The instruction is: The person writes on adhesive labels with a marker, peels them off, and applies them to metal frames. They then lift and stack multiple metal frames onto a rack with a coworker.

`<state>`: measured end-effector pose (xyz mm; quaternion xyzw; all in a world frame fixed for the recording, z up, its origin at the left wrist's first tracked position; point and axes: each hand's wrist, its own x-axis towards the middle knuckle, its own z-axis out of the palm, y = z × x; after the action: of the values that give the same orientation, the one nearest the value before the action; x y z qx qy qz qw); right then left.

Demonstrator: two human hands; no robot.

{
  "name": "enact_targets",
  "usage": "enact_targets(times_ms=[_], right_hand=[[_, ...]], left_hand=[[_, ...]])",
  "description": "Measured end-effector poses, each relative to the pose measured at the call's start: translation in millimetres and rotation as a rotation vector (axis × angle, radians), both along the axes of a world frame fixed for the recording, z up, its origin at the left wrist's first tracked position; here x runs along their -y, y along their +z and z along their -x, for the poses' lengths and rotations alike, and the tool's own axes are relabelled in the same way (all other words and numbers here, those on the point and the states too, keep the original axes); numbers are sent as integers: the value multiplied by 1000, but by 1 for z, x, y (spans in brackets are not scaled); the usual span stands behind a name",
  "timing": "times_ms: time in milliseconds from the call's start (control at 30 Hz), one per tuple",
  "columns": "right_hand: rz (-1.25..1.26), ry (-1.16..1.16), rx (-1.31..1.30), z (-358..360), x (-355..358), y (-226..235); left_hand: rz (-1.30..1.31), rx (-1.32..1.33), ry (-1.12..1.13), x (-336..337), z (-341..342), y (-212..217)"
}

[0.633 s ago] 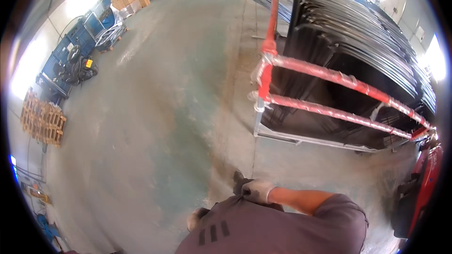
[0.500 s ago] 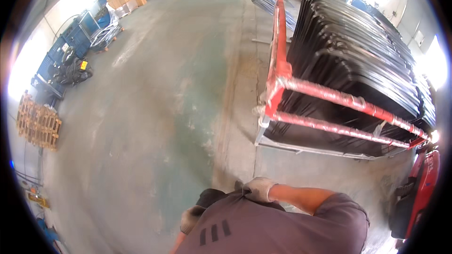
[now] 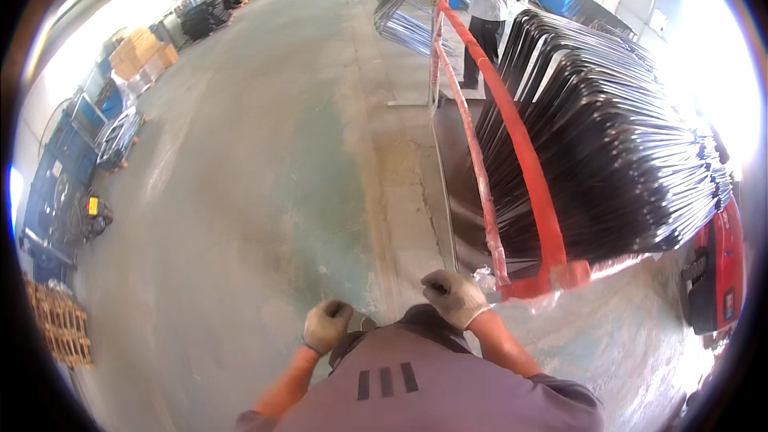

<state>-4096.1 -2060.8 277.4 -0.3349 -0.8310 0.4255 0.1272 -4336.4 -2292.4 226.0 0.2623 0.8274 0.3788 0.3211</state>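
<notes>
Beside the person's chest, the gloved left hand (image 3: 326,325) and right hand (image 3: 454,297) are both curled shut; whether either grips anything I cannot tell. Nearest the right hand, the red rack (image 3: 524,162) of black bent frames (image 3: 608,152) runs lengthwise away across the concrete floor (image 3: 264,176). Its far end is partly hidden behind another person (image 3: 485,8).

Both gloved hands are curled in front of the chest: the left hand (image 3: 326,325) over bare concrete floor (image 3: 264,192), the right hand (image 3: 453,298) near the red rack (image 3: 528,184) of black bent metal frames (image 3: 616,160). Another person (image 3: 486,0) stands beyond.
</notes>
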Motion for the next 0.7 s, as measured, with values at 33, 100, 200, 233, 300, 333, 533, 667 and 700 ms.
enact_targets(times_ms=[33,100,200,233,300,333,533,667,700], right_hand=[[-12,-40,-1,15,-14,9],[-34,-128,-23,40,-50,17],[-69,-382,-172,79,-113,18],[43,-476,-193,92,-141,13],[-130,-573,-275,127,-196,21],[-214,-617,-311,144,-225,25],[-364,-794,-484,233,-413,68],[-710,-888,-282,267,-545,101],[-705,-932,-163,276,-570,105]], left_hand=[[3,-60,-72,-26,33,12],[-12,-135,-217,-85,88,38],[-125,-247,-377,-178,154,49],[-173,-281,-416,-207,173,47],[-216,-242,-447,-265,209,28],[-233,-220,-459,-291,225,19],[-179,-438,-877,-468,298,73],[-290,-403,-793,-569,346,87],[-278,-363,-796,-595,358,86]])
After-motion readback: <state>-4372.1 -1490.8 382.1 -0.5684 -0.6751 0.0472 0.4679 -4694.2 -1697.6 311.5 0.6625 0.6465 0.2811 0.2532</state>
